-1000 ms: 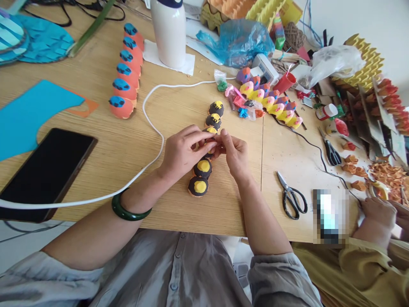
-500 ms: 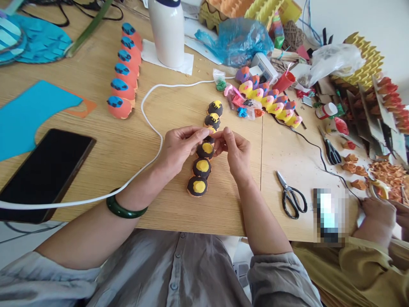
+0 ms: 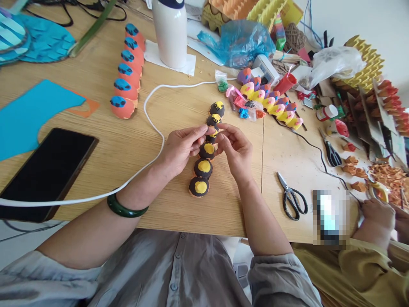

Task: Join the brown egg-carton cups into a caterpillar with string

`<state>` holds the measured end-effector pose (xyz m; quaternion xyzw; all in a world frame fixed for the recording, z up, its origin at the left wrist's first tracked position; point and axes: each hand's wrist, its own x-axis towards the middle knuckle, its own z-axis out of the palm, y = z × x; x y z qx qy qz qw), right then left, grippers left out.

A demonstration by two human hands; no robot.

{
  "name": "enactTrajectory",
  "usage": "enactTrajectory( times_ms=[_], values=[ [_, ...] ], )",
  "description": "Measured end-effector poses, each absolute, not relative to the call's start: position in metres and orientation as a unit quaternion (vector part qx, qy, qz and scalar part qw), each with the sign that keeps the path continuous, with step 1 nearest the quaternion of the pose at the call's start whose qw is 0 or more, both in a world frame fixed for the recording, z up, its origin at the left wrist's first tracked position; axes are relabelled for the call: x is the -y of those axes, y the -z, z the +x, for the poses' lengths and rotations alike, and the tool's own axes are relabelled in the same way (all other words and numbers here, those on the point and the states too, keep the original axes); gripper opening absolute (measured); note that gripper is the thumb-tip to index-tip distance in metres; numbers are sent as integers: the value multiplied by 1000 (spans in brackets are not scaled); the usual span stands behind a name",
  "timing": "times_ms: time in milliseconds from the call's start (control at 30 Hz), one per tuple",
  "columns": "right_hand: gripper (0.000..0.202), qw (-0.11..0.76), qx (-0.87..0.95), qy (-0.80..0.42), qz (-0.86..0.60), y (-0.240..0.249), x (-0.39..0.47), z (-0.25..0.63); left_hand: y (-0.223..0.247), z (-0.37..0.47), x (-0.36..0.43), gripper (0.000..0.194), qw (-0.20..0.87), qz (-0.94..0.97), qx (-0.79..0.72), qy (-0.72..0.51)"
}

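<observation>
A strip of egg-carton cups lies lengthwise in front of me, its domes coated black with a yellow disc on each. Small black marks show on the discs at the far end; the near discs are plain yellow. Over the middle of the strip, my left hand pinches thumb and forefinger together; whatever may be between them is too small to make out. Close on its right, my right hand has thumb and forefinger apart, with the other fingers curled beside the strip. Nothing shows in its fingertips.
An orange cup strip with blue tops, a phone and blue sheet lie left. A white cable crosses the table. Scissors lie right, near another person's hand. Behind stand a white bottle and yellow-and-purple strips.
My right thumb and forefinger have parted and moved slightly away from my left fingertips. More of the third dome shows, with black marks on its yellow. The whole view has shifted slightly.
</observation>
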<state>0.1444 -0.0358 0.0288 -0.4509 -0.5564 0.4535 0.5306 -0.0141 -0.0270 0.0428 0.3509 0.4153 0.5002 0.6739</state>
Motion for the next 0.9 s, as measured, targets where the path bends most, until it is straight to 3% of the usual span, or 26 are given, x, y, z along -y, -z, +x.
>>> enactTrajectory(
  times_ms=[367, 567, 900],
  values=[
    [21, 502, 617, -431, -426, -32, 35, 149, -35, -14, 30, 33, 690, 389, -398, -462],
    [31, 532, 579, -434, -440, -31, 33, 148, -36, -14, 30, 36, 681, 397, -412, -458],
    [33, 496, 557, -489, -452, -33, 36, 147, -34, -13, 29, 31, 630, 417, -433, -492]
  ],
)
